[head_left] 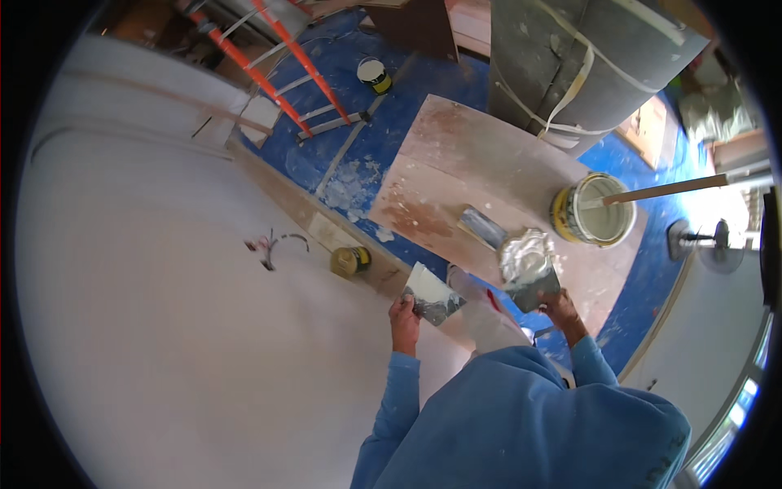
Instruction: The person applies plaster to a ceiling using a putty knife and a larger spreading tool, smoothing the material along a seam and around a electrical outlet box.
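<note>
My left hand (403,314) is closed on a wide metal filling knife (432,289) coated with pale compound. My right hand (560,308) grips a dark square filling knife (533,289). This blade overlaps the lower edge of a crumpled silvery tray or mound (525,253), whose contents I cannot make out. Beside that lies a long grey metal tool (482,228) on a stained board surface (444,163). A large yellow-labelled bucket (570,212) of pale material stands at the board's right, a wooden stick (668,190) across its top.
An orange ladder (297,45) and a small bucket (375,75) stand on blue floor covering (309,163). A wall with loose wires (277,244) is at my left, a tin (350,261) at its foot. Grey wrapped panels (538,65) stand behind the board, a fan (717,244) at right.
</note>
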The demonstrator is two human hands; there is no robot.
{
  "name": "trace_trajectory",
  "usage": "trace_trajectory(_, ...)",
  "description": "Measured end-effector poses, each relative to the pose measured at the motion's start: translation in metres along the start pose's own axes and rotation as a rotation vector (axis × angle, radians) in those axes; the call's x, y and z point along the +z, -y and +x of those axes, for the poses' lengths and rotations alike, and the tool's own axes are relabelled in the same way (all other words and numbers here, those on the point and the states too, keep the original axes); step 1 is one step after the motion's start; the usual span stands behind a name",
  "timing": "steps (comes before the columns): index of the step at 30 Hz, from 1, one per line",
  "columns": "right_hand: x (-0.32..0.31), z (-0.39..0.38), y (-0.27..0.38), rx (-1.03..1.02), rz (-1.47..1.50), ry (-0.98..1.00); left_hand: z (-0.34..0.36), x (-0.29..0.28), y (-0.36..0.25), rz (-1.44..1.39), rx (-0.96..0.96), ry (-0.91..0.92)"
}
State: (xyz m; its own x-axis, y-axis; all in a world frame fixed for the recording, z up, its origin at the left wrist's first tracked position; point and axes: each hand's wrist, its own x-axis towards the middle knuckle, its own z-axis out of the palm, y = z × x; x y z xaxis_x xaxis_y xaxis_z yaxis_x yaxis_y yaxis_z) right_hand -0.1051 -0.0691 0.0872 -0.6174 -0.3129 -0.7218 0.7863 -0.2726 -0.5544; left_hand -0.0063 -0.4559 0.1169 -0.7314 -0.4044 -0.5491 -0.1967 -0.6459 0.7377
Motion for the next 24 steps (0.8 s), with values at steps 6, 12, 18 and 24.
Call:
trace_trajectory(6,0.107,0.086,0.007,0.028,0.142,-0.075,0.115,0.017,-0.108,-0.027,-0.142,-0.024)
trace_trajectory(12,0.206,0.122,-0.012,-0.124,0.425,-0.303,0.307,0.043,-0.179,0.222,-0.147,0.221)
trace_trajectory(18,0.295,0.167,-0.070,-0.388,1.009,-0.574,0.500,0.119,-0.200,0.627,-0.232,0.436)
trace_trajectory(24,0.433,0.250,-0.150,-0.520,1.256,-0.882,0.590,0.206,-0.195,0.850,-0.411,0.861)
